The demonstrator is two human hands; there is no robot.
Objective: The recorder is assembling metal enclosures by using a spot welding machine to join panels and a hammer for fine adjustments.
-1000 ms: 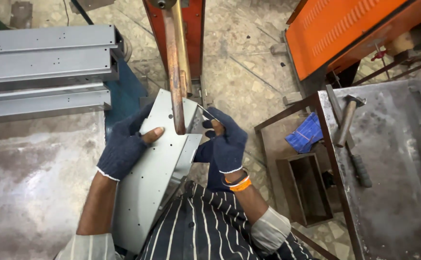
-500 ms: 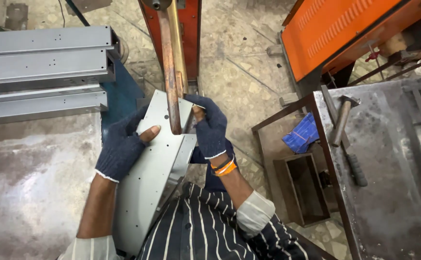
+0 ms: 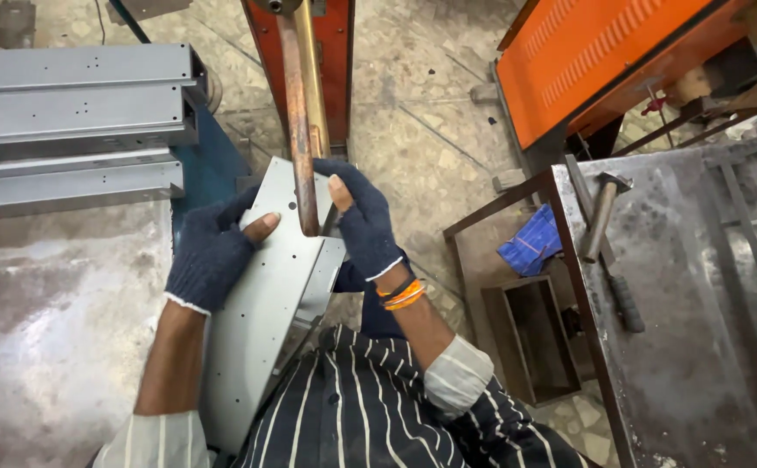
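I hold a long grey sheet-metal panel with small holes, tilted against my body, its top end under a copper rod that hangs down from an orange-red machine. My left hand, in a dark blue knit glove, grips the panel's left edge. My right hand, gloved the same and with orange bangles at the wrist, holds the panel's upper right corner beside the rod's lower tip.
Stacked grey metal channels lie at the upper left on a worn metal bench. At the right stands a steel table with a hammer, below an orange cabinet. A blue cloth and a dark metal box sit on the stone floor.
My right hand has moved up and left from the panel's right side to its upper corner by the rod tip. The panel and left hand have barely shifted.
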